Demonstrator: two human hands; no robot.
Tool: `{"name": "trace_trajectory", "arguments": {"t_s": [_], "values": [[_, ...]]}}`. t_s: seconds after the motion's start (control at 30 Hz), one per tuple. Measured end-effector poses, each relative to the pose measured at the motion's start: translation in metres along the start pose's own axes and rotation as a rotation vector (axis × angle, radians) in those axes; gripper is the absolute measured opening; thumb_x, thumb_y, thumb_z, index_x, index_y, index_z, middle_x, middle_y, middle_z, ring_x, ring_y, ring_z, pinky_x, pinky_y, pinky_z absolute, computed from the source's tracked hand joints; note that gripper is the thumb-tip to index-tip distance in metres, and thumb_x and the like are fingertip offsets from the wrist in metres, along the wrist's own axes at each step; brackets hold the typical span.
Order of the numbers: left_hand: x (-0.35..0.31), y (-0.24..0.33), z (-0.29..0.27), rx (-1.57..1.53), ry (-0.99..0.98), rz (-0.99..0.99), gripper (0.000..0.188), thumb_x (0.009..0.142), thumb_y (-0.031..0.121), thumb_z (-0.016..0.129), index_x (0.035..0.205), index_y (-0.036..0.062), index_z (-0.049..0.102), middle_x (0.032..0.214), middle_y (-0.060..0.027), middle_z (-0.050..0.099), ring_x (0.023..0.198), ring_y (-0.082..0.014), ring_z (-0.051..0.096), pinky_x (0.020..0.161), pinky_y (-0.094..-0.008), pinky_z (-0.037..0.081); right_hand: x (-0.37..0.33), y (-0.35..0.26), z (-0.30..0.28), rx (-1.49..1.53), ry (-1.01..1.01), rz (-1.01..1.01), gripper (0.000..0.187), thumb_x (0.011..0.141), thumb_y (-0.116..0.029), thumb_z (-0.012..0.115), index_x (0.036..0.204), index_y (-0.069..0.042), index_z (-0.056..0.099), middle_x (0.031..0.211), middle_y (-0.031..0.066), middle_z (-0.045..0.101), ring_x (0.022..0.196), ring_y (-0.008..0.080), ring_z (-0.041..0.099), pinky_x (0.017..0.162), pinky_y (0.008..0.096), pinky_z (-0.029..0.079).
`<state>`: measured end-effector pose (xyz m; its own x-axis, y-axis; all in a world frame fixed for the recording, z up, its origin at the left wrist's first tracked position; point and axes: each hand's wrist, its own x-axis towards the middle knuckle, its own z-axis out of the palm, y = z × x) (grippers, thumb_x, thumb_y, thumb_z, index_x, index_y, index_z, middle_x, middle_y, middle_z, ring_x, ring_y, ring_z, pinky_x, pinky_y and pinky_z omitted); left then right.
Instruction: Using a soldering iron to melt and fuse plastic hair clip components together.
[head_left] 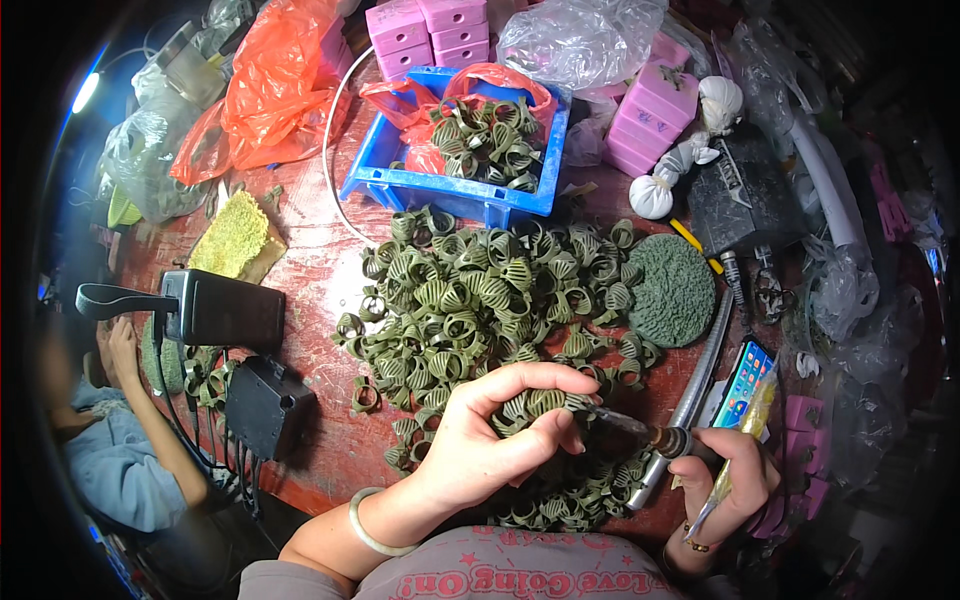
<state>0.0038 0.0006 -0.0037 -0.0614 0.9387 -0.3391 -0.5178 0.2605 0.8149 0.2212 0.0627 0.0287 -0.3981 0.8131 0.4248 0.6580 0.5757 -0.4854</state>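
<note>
My left hand (490, 440) is closed around a green ribbed ring (545, 402), held between thumb and bent fingers. My right hand (735, 470) grips a handpiece (672, 441) with a dark collar and a narrow metal tip, which reaches the ring or nearly so. A thin yellowish, crusted stick (728, 480) is also tucked between the right fingers. Beyond and below my hands spreads a heap of similar green ribbed rings (450, 310). Whether my left hand holds more than one ring is hard to make out.
A blue bin (455, 190) holds more rings at the back. To the right are a green textured round pad (672, 290), a tapered metal rod (705, 370), a phone (745, 385) and a black box (745, 190). Black devices (225, 310) stand left, near another person's arm (150, 420).
</note>
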Motion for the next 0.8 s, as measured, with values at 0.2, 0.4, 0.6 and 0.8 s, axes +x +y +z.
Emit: {"name": "trace_trajectory", "arguments": {"t_s": [0.2,0.4,0.6,0.8], "values": [[-0.0004,0.0004,-0.0003,-0.004,0.005,0.002,0.027,0.085,0.0,0.056,0.111,-0.005,0.059,0.104,-0.0135,0.063,0.075,-0.0122,0.063,0.056,-0.0191,0.046,-0.0013,0.0014,0.0011,-0.002,-0.003,0.002,0.05,0.077,-0.049,0.072,0.078,0.0,0.061,0.061,0.0072,0.06,0.054,0.0202,0.059,0.054,0.0285,0.044],[-0.001,0.003,0.0009,-0.01,0.003,-0.018,0.027,0.085,0.0,0.055,0.112,-0.0046,0.058,0.104,-0.0134,0.063,0.074,-0.0113,0.063,0.051,-0.0171,0.043,-0.001,0.0013,0.0005,-0.026,0.004,-0.015,0.05,0.076,-0.048,0.072,0.078,0.0,0.061,0.062,0.0072,0.061,0.055,0.0205,0.06,0.054,0.0288,0.045],[-0.0013,0.0008,-0.0003,-0.022,0.006,-0.018,0.027,0.085,-0.001,0.055,0.112,-0.0046,0.058,0.104,-0.0131,0.063,0.075,-0.0112,0.063,0.053,-0.0177,0.044,-0.0017,0.0028,0.0015,-0.011,-0.006,-0.011,0.049,0.077,-0.048,0.072,0.078,0.0,0.061,0.062,0.0071,0.06,0.055,0.0201,0.059,0.054,0.0284,0.044],[-0.0008,-0.0003,-0.0001,-0.022,0.002,-0.005,0.027,0.085,0.0,0.056,0.112,-0.0045,0.058,0.104,-0.013,0.064,0.075,-0.0112,0.062,0.054,-0.0181,0.045,-0.0019,0.0058,0.0012,-0.035,0.01,-0.058,0.05,0.077,-0.048,0.072,0.078,0.0,0.061,0.061,0.0069,0.06,0.054,0.0197,0.059,0.054,0.028,0.044]]}}
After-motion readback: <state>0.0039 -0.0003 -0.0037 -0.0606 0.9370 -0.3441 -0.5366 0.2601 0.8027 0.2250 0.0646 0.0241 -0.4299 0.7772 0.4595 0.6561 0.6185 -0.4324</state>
